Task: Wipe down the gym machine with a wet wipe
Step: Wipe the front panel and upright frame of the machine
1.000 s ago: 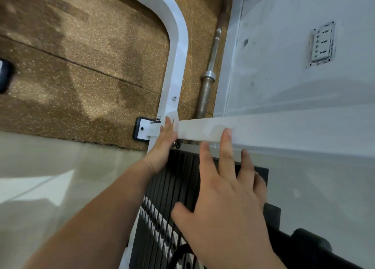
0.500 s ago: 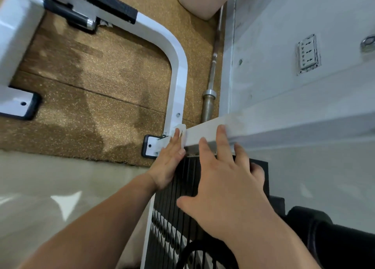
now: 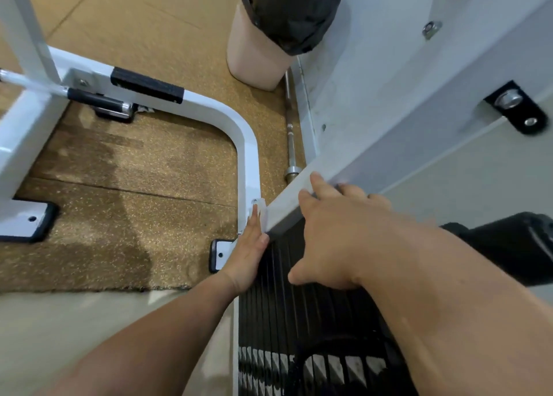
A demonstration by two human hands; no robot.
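Left hand presses one wet wipe on beam (right hand alongside).

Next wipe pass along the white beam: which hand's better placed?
Left. The left hand presses the wet wipe against the end of the white beam; the right hand holds nothing, its fingers resting on the beam's top edge.

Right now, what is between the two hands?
In the head view, the end of the white bar and the top of the black weight stack lie between the left hand and the right hand.
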